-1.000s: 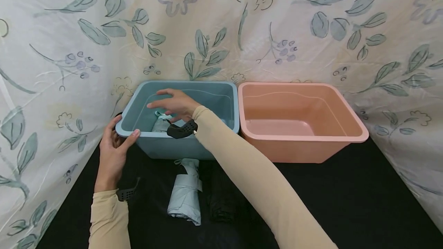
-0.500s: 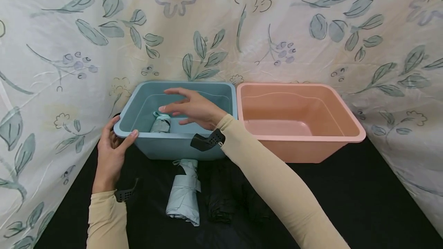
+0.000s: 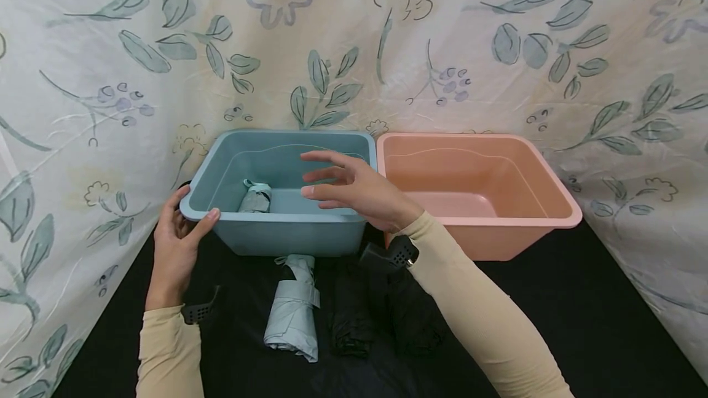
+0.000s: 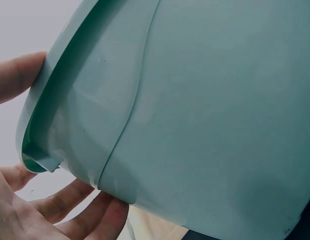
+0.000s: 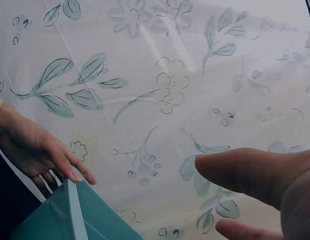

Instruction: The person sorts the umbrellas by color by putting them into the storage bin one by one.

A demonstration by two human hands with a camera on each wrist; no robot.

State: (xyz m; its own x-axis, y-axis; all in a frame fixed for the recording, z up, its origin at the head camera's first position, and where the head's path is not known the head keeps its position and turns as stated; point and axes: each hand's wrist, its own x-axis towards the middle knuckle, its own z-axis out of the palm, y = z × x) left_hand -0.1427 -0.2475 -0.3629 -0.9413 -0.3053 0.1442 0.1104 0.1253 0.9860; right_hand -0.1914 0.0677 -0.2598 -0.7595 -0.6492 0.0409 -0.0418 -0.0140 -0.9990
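Note:
My left hand (image 3: pixel 176 250) grips the front left corner of the blue plastic bin (image 3: pixel 287 235), thumb on the rim and fingers around the outside. The left wrist view shows those fingers against the bin's wall (image 4: pixel 210 115). Over the right part of the same bin hangs my right hand (image 3: pixel 359 192), fingers spread and holding nothing. A small pale blue-green folded umbrella (image 3: pixel 256 199) with a cord loop lies in the bin's left part, its lower end hidden by the front wall. Another pale blue folded umbrella (image 3: pixel 293 318), strapped round, lies in front of the bin.
A pink plastic bin (image 3: pixel 475 238) stands right beside the blue one. Dark folded bundles (image 3: pixel 351 318) lie on the black cloth (image 3: pixel 531 324) right of the pale blue umbrella, hard to make out. A floral curtain (image 3: pixel 442 29) hangs close behind both bins.
My right hand has moved right, from above the umbrella in the blue bin to the bin's right side, uncovering that umbrella. The left hand keeps its grip on the corner.

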